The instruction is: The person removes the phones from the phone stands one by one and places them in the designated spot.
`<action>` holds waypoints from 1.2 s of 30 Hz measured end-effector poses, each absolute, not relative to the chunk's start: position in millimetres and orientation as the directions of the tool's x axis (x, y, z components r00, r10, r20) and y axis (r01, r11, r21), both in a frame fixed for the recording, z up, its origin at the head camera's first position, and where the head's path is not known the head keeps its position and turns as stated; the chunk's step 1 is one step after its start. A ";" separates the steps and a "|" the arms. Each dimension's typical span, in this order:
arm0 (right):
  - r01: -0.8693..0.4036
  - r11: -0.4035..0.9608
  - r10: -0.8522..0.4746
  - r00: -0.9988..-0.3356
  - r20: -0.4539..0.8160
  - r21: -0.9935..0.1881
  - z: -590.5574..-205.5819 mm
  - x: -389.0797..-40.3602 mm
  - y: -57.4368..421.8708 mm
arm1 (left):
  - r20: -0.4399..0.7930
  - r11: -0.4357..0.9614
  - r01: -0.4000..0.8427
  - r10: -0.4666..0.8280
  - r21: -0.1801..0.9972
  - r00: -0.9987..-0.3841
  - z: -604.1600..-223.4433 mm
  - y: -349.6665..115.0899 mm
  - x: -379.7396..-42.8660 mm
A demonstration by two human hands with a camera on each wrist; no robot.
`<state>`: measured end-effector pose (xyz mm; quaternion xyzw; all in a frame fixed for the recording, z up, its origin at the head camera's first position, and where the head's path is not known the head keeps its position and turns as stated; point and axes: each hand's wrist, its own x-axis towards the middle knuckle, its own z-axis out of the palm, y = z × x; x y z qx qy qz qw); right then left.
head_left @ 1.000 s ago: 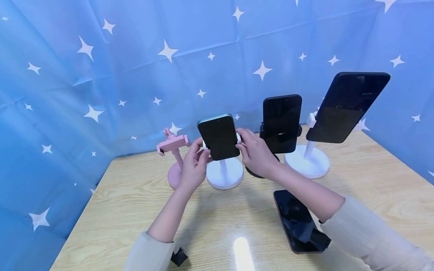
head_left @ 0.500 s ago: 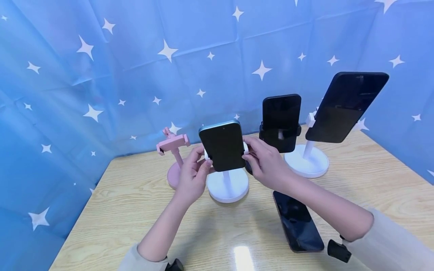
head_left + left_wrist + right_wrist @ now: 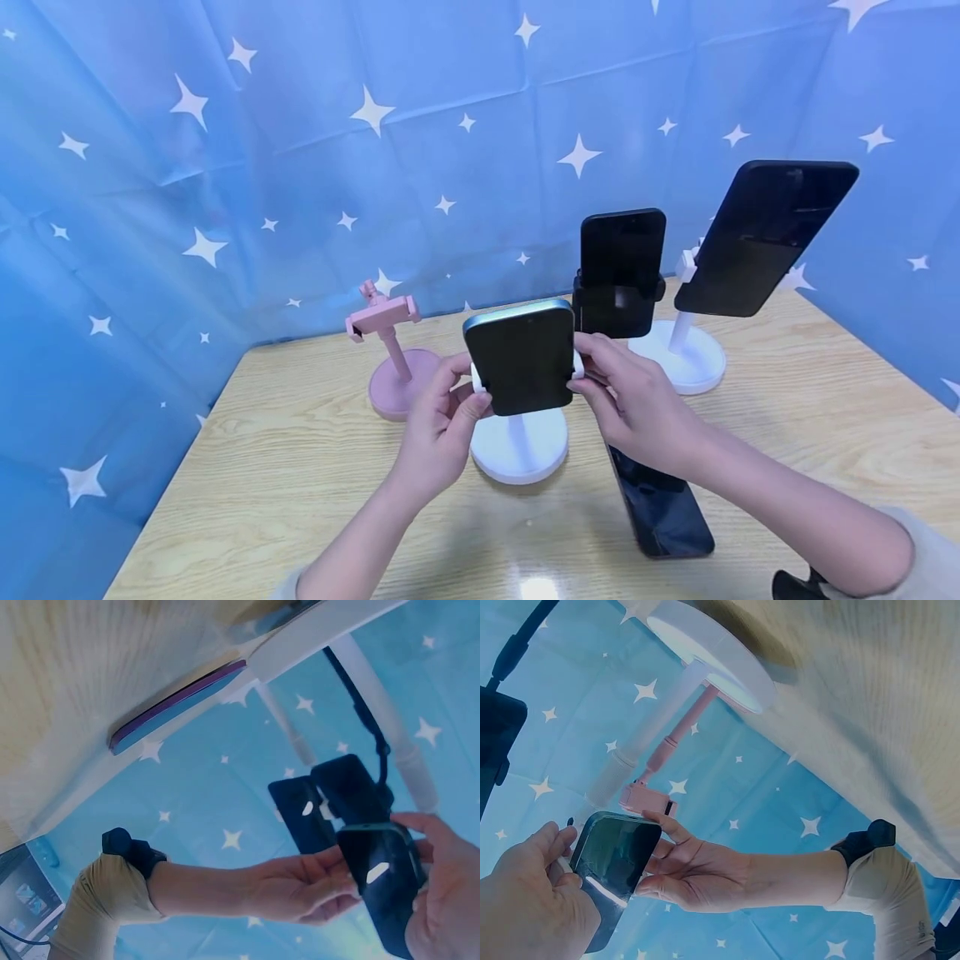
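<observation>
Loose phone (image 3: 663,508): lies flat on the counter (image 3: 285,467), dark screen up, its far end hidden by our right hand.
Left hand (image 3: 442,429): we pinch the left end of the white clamp (image 3: 577,364), thumb in front by the phone's lower corner.
Right hand (image 3: 637,400): we pinch the clamp's other end; our two hands sit apart, facing each other across the phone.
Teal-edged phone (image 3: 519,362): sits in the clamp between our hands, leaning back, screen toward us. We judge it stiff, fairly light and slick, with glass that a drop could crack.
White phone stand (image 3: 519,454): carries that clamp above its round base; we cannot tell whether the base rests fully flush. We expect it to be top-heavy and its head to swivel, so both clamp ends make a sound hold, thumbs off the glass; the post or base would suit for steadying.
Pink phone stand (image 3: 395,354): stands left of the white one, its cradle without a phone.
Large phone (image 3: 765,237): is tilted on a second white stand (image 3: 686,358), at the right.
Black phone (image 3: 622,267): stands near-upright in a black holder (image 3: 661,287).
Curtain (image 3: 300,150): blue, star-printed, behind everything.
</observation>
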<state>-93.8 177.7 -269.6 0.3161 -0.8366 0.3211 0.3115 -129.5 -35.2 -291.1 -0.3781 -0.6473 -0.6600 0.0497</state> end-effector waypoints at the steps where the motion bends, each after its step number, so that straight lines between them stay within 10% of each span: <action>1: -0.730 0.591 -0.328 -0.606 0.725 -0.343 -269.5 -91.7 178.3 | 0.571 -0.167 0.560 0.426 0.812 -0.702 -291.5 -34.7 -128.1; 36: -0.780 0.490 -0.328 -0.579 0.747 -0.389 -288.5 -76.5 185.2 | 0.588 -0.214 0.559 0.457 0.801 -0.667 -312.2 -32.1 -112.7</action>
